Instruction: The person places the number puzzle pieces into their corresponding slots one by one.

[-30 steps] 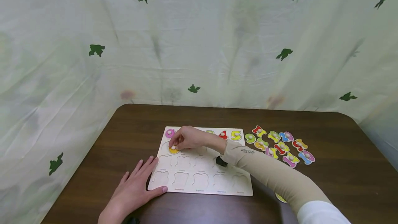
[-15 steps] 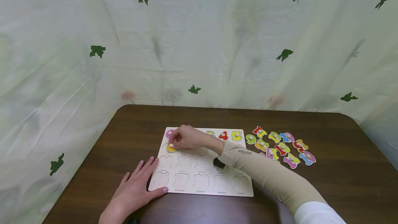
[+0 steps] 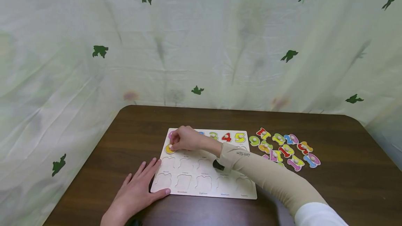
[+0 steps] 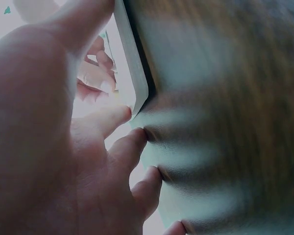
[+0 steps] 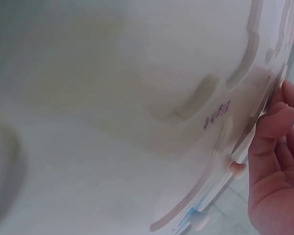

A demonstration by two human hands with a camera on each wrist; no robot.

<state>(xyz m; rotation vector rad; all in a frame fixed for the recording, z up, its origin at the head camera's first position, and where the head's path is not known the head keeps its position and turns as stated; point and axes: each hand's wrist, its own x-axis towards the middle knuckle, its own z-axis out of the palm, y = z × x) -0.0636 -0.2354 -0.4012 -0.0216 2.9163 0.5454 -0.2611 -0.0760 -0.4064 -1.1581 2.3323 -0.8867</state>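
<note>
Board (image 3: 201, 168), one, left grip (image 3: 135, 189) touching, one yellow piece (image 3: 170, 150) in right grip (image 3: 189, 139)

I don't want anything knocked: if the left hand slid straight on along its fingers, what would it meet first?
Probably the white board, whose edge the left hand seems to touch; beyond lie the yellow piece and right hand.

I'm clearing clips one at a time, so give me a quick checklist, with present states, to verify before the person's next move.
1. Right hand pinching the yellow piece: ok.
2. Yellow piece fully seated: cannot tell; the fingers partly cover it.
3. Left hand touching the board: ok, at its near-left corner.
4. Red 4 and yellow 5 in the top row: ok.
5. Loose numbers off the board: ok, on the table to its right.
</note>
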